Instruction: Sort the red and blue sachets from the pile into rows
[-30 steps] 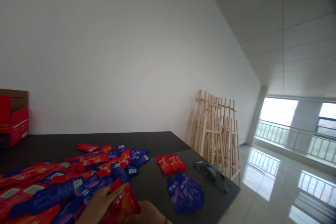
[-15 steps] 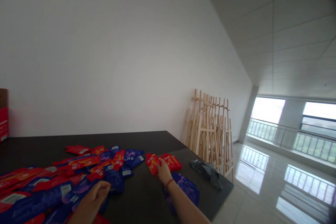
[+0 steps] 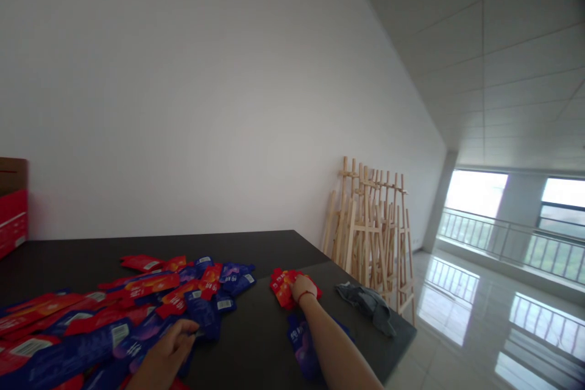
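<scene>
My right hand (image 3: 304,287) rests over a small group of red pouches (image 3: 282,294), its fingers closed on one of them; the fingertips are partly hidden. Just in front of that group, blue pouches (image 3: 302,347) lie partly under my right forearm. On the left spreads a mixed heap of red and blue pouches (image 3: 86,347). My left hand (image 3: 171,350) is at the heap's right edge, thumb and fingers pinched together beside a blue pouch (image 3: 204,317). Whether the pinch has hold of that pouch is too small to make out.
A grey cloth (image 3: 368,304) lies crumpled near the right edge of the dark table (image 3: 256,244). Wooden easels (image 3: 370,231) lean by the wall beyond it. A red cardboard box (image 3: 13,213) stands at the far left.
My right hand has brought the red pouch right, onto the red group. My left hand went from a loose fist to a pinch at the heap's edge. The view shifted slightly left.
</scene>
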`<state>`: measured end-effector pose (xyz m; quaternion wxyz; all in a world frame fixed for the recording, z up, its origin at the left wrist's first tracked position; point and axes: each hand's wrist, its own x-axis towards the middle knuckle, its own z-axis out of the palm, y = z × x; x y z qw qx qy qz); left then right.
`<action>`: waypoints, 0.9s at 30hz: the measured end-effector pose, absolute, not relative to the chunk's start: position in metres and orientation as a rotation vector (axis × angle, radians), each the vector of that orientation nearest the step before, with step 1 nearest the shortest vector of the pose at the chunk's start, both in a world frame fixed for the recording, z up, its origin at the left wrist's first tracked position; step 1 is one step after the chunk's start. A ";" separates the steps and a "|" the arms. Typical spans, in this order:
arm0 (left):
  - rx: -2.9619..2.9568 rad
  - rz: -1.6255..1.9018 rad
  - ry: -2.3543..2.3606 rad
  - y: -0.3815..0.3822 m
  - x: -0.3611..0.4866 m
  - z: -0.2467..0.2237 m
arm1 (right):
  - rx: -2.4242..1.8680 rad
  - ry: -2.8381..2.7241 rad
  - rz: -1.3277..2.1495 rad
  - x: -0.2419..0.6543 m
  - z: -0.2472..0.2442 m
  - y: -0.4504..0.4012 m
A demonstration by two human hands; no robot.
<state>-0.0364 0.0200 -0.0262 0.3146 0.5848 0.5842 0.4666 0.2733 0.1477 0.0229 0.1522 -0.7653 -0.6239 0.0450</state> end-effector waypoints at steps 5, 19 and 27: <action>1.538 1.141 1.464 0.018 -0.040 -0.010 | -2.173 -1.925 -0.025 0.249 0.032 0.137; 1.498 1.210 1.475 0.033 -0.073 -0.021 | -1.434 -2.439 0.039 0.078 -0.018 0.080; 1.859 1.001 1.535 0.028 -0.064 -0.016 | -1.413 -2.512 -0.018 0.083 -0.019 0.055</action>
